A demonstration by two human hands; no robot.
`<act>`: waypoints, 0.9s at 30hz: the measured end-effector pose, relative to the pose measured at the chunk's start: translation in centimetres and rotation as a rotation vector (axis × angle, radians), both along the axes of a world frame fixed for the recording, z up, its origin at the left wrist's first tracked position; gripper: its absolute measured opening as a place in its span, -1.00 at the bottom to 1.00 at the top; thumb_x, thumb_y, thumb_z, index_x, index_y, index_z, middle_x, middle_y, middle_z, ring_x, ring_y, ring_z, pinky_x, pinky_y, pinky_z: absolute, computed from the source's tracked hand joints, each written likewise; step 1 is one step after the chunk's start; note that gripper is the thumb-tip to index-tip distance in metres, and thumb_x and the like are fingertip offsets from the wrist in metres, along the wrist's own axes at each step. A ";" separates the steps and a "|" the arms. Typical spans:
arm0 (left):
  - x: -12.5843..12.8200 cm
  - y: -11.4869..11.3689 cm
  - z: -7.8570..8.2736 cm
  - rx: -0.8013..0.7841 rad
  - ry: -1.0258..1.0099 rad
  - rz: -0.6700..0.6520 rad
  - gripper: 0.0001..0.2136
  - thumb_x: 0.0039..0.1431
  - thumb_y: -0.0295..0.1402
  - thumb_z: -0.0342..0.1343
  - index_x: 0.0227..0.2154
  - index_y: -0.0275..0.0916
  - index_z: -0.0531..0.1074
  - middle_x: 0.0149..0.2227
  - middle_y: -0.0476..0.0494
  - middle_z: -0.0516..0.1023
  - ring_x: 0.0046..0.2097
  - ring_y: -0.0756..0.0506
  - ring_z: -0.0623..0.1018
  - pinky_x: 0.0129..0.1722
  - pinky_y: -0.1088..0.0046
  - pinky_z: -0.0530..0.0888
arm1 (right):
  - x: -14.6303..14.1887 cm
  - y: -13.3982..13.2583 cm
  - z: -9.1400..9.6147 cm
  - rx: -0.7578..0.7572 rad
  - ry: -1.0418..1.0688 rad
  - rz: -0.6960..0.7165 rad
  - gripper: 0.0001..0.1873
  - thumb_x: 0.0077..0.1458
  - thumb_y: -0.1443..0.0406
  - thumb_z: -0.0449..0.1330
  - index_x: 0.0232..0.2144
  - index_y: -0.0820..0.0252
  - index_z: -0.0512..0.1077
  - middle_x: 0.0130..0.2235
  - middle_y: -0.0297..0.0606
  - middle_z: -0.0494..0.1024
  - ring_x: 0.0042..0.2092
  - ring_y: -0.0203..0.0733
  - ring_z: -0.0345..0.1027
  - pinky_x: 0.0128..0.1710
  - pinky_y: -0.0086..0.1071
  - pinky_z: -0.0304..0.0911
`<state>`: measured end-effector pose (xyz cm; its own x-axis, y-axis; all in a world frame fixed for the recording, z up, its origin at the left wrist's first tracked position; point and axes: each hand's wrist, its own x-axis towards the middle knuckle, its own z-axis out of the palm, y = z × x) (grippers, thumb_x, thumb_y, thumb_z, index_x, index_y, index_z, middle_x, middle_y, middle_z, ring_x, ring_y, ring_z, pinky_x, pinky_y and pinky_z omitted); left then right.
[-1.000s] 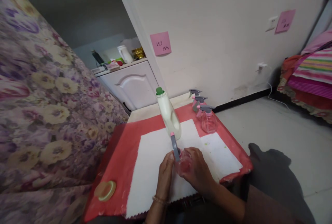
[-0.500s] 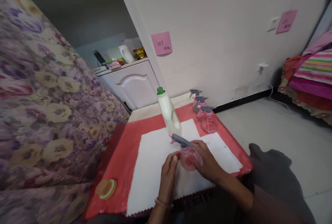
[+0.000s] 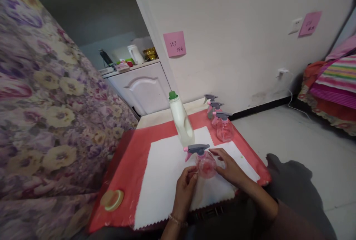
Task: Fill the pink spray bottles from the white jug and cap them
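A clear pink spray bottle (image 3: 206, 166) with a grey and pink trigger head stands upright over the white cloth, its nozzle pointing left. My left hand (image 3: 185, 188) has curled fingers, with the tips against the bottle's lower left side. On the other side, my right hand (image 3: 229, 167) curves loosely round the bottle, thumb at its body and fingers near the head. Just behind stands a white jug (image 3: 182, 119) with a handle and something green in its mouth. Several more spray bottles (image 3: 224, 130) are lined up at the table's right back.
The white cloth (image 3: 158, 173) lies on a red-covered table (image 3: 119, 173). A round greenish lid (image 3: 114, 200) rests at the front left. A floral curtain (image 3: 55, 121) hangs on the left; a wall with a pink note (image 3: 174, 43) rises behind.
The spray bottle has turned from tilted to upright and shifted slightly right. My right hand's fingers have loosened and lifted a little around it; my left hand has moved slightly right.
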<state>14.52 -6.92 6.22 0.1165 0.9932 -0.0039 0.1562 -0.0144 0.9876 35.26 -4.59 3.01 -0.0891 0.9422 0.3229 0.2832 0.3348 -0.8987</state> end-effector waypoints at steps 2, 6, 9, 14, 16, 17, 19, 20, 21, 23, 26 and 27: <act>0.0 0.0 -0.1 -0.010 0.007 0.004 -0.73 0.06 -0.17 0.21 -0.22 -0.20 0.50 -0.19 -0.16 0.62 -0.14 -0.18 0.56 -0.12 0.31 0.44 | -0.2 -0.1 -0.2 -0.027 0.007 0.032 -0.35 -0.07 0.42 0.19 0.12 0.09 0.26 0.10 -0.12 0.35 0.12 -0.03 0.28 0.09 -0.05 0.26; -0.1 0.1 -0.4 -0.025 0.043 -0.003 -0.70 0.07 -0.16 0.19 -0.18 -0.23 0.47 -0.20 -0.16 0.61 -0.15 -0.17 0.55 -0.13 0.33 0.43 | -1.4 -0.2 -0.6 -0.048 0.007 -0.002 -0.10 -0.24 0.40 0.35 0.19 0.15 0.15 0.14 -0.07 0.30 0.18 0.04 0.21 0.19 -0.02 0.16; -0.2 0.2 -0.8 -0.026 0.076 -0.016 -0.68 0.09 -0.17 0.16 -0.16 -0.25 0.45 -0.23 -0.15 0.60 -0.17 -0.16 0.55 -0.15 0.34 0.43 | -2.5 -0.2 -1.0 -0.024 -0.020 -0.063 -0.02 -0.29 0.40 0.38 0.20 0.16 0.10 0.16 -0.05 0.26 0.20 0.06 0.17 0.22 -0.02 0.13; -0.4 0.2 -1.4 -0.045 0.071 -0.037 -0.64 0.09 -0.14 0.15 -0.13 -0.27 0.41 -0.25 -0.17 0.60 -0.18 -0.17 0.55 -0.16 0.32 0.43 | -3.9 -0.3 -1.3 0.038 -0.017 -0.146 -0.06 -0.26 0.44 0.34 0.19 0.14 0.07 0.13 -0.06 0.27 0.17 0.06 0.20 0.18 -0.04 0.20; -0.4 0.2 -1.6 -0.051 0.071 -0.048 -0.64 0.08 -0.14 0.15 -0.14 -0.27 0.40 -0.22 -0.19 0.59 -0.16 -0.18 0.55 -0.13 0.30 0.43 | -4.2 -0.3 -1.6 0.070 -0.017 -0.182 -0.07 -0.24 0.41 0.34 0.18 0.13 0.06 0.13 -0.05 0.27 0.17 0.07 0.21 0.17 -0.03 0.21; -0.5 0.1 -1.7 -0.052 0.077 -0.053 -0.64 0.08 -0.14 0.15 -0.14 -0.27 0.40 -0.22 -0.19 0.59 -0.15 -0.18 0.55 -0.11 0.29 0.43 | -4.4 -0.3 -1.7 0.084 -0.021 -0.197 -0.08 -0.23 0.40 0.35 0.18 0.13 0.06 0.12 -0.04 0.27 0.16 0.08 0.22 0.17 -0.02 0.21; -0.6 0.1 -1.9 -0.051 0.092 -0.062 -0.65 0.09 -0.14 0.14 -0.14 -0.27 0.41 -0.22 -0.19 0.59 -0.14 -0.18 0.55 -0.10 0.28 0.44 | -4.7 -0.3 -1.9 0.106 -0.032 -0.232 -0.13 -0.21 0.40 0.33 0.16 0.15 0.07 0.10 -0.04 0.29 0.15 0.08 0.23 0.16 -0.02 0.22; -0.6 0.1 -2.0 -0.047 0.100 -0.066 -0.66 0.10 -0.15 0.13 -0.14 -0.27 0.41 -0.21 -0.19 0.59 -0.14 -0.18 0.55 -0.10 0.28 0.44 | -4.8 -0.3 -1.9 0.115 -0.039 -0.244 -0.14 -0.21 0.41 0.31 0.15 0.15 0.08 0.09 -0.05 0.29 0.14 0.07 0.24 0.15 -0.03 0.23; -0.6 0.0 -2.1 -0.041 0.105 -0.069 -0.66 0.10 -0.15 0.13 -0.14 -0.27 0.42 -0.20 -0.20 0.59 -0.13 -0.18 0.55 -0.09 0.28 0.44 | -4.9 -0.2 -1.9 0.125 -0.047 -0.255 -0.16 -0.21 0.42 0.29 0.14 0.16 0.09 0.08 -0.05 0.31 0.13 0.06 0.24 0.15 -0.04 0.24; -0.6 0.0 -2.3 -0.025 0.119 -0.075 -0.67 0.09 -0.16 0.13 -0.15 -0.26 0.43 -0.17 -0.20 0.58 -0.10 -0.18 0.55 -0.07 0.27 0.44 | -5.0 -0.2 -1.6 0.145 -0.058 -0.273 -0.19 -0.21 0.43 0.27 0.13 0.16 0.10 0.06 -0.06 0.32 0.12 0.05 0.26 0.13 -0.06 0.26; -0.6 -0.1 -2.4 -0.017 0.172 -0.091 -0.70 0.08 -0.18 0.12 -0.17 -0.25 0.45 -0.17 -0.21 0.59 -0.09 -0.19 0.55 -0.06 0.26 0.44 | -4.5 -0.2 -0.9 0.156 -0.046 -0.309 -0.23 -0.19 0.38 0.26 0.12 0.16 0.12 0.05 -0.06 0.34 0.11 0.05 0.28 0.12 -0.07 0.28; -0.6 -0.1 -2.4 -0.019 0.197 -0.097 -0.71 0.08 -0.19 0.12 -0.18 -0.25 0.46 -0.17 -0.21 0.59 -0.09 -0.19 0.55 -0.06 0.26 0.45 | -4.1 -0.1 -0.7 0.147 -0.037 -0.322 -0.24 -0.18 0.36 0.26 0.11 0.17 0.13 0.05 -0.06 0.34 0.10 0.05 0.30 0.11 -0.07 0.29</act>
